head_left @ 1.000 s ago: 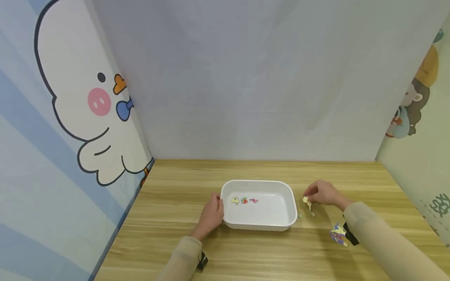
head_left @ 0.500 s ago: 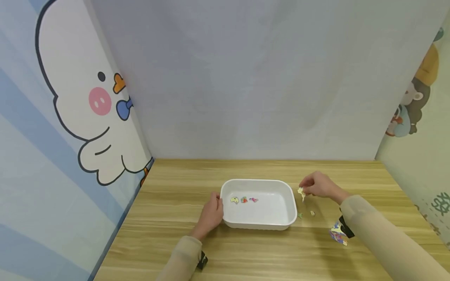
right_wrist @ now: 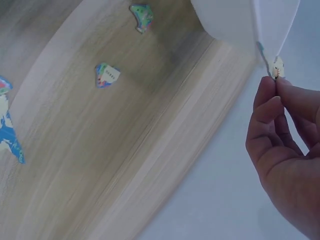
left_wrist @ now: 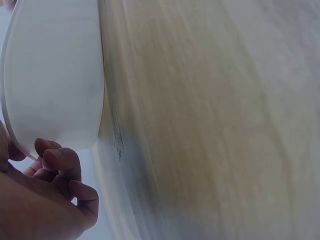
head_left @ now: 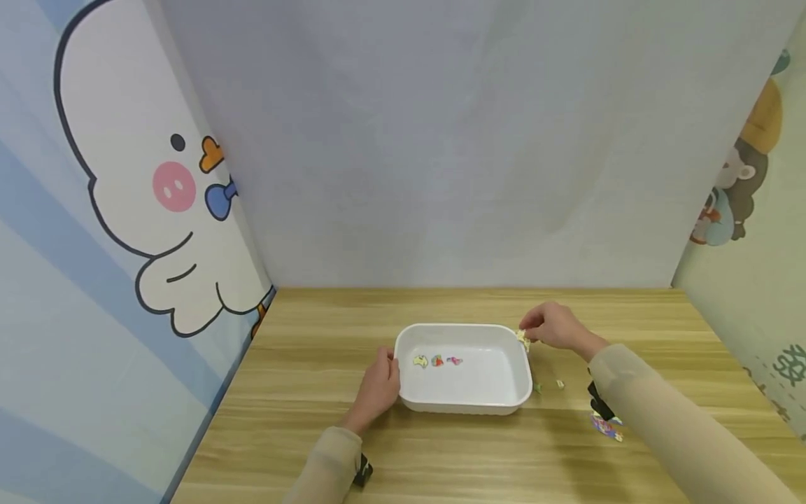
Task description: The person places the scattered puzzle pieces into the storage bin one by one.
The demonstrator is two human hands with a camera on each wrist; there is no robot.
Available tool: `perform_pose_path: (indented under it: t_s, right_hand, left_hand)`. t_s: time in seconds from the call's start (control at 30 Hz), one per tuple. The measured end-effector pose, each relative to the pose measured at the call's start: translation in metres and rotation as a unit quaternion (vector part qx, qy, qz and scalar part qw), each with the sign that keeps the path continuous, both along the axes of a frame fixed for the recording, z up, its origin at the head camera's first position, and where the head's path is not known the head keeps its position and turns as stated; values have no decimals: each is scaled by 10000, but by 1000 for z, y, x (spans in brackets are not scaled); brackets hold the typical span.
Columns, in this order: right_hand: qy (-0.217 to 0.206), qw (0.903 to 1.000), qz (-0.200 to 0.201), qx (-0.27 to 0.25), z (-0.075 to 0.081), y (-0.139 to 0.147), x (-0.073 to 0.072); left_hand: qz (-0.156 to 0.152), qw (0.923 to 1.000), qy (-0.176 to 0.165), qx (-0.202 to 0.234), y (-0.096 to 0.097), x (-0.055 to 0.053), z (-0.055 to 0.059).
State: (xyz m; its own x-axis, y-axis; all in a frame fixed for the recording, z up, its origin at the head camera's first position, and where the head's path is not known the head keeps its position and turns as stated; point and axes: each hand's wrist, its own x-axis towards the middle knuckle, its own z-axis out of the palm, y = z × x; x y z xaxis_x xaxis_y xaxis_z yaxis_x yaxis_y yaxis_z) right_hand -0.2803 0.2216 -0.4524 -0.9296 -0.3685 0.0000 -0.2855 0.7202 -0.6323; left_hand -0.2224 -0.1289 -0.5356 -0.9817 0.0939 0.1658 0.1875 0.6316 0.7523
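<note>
A white rectangular plastic tray (head_left: 491, 381) rests on the wooden table. My left hand (head_left: 380, 383) grips its left rim, with the fingers curled at the edge in the left wrist view. My right hand (head_left: 555, 327) pinches a small, flat, pale yellow irregular piece (right_wrist: 278, 67) between thumb and fingertips, right at the tray's right rim. Inside the tray lie a pale yellow piece (head_left: 420, 361), a red-and-green piece (head_left: 437, 360) and a pink piece (head_left: 455, 360), side by side in a row.
Right of the tray, a small green piece (right_wrist: 143, 18) and a small cream-coloured piece (right_wrist: 106, 75) lie on the table (head_left: 302, 336). Larger colourful blue, yellow and pink flat pieces (head_left: 606, 427) lie nearer me, partly behind my right wrist. Printed curtains stand around the table.
My right hand has lifted the pale yellow piece off the table and carried it left to the tray's right rim. The left hand has stayed on the tray.
</note>
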Motion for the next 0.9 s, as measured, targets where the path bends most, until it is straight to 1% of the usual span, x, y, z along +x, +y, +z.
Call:
perform_pose_path:
  t_s: [0.13, 0.3, 0.37, 0.53, 0.7, 0.9]
  right_hand:
    - [109, 9999, -31, 103, 4, -6, -1]
    - [104, 9999, -105, 51, 8, -12, -2]
    - [20, 9999, -167, -35, 8, -15, -2]
    - [-208, 9994, -272, 16, 6, -28, -2]
    - [-436, 9984, -350, -29, 3, -43, 0]
    - [-510, 9978, -383, -158, 3, -58, -1]
  left_hand:
    - [-4, 10000, 49, -15, 1, 0, 1]
    - [24, 10000, 36, -31, 1, 0, 2]
    - [28, 10000, 41, -39, 1, 1, 3]
    - [37, 9999, 73, -62, 0, 2, 5]
    - [23, 10000, -7, -35, 1, 2, 4]
    - [-17, 10000, -44, -33, 1, 2, 5]
